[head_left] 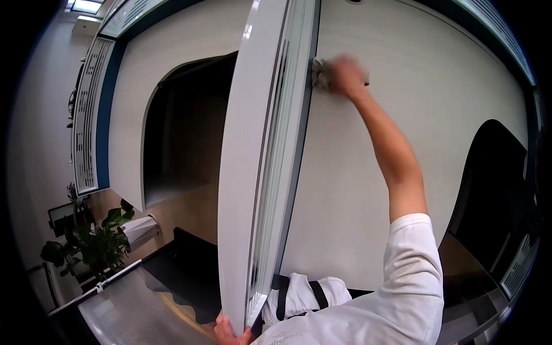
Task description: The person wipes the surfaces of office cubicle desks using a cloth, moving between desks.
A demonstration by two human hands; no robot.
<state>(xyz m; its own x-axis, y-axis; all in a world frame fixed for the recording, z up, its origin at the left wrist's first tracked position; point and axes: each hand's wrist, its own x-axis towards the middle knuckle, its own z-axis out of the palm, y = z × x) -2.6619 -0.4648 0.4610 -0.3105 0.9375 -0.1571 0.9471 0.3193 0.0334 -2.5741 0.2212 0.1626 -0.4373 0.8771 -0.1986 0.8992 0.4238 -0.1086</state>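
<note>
My right hand (347, 75), blurred by motion, reaches far up the pale desk top (345, 172). Its fingers are closed on a crumpled greyish cloth (322, 73), which is pressed to the surface beside the foot of the partition. A tall white partition (247, 172) with a grooved top edge runs through the middle of the view. At its near end, low in the picture, my left hand (230, 332) grips the corner, fingers on one side and thumb on the other. The lower part of that hand is cut off by the frame.
Left of the partition is another pale desk top (129, 115) with a dark curved cut-out. A potted plant (95, 244) and a white pot (140, 231) stand at the lower left, near a translucent ribbed panel (132, 305). A dark chair-like shape (489, 184) is at the right.
</note>
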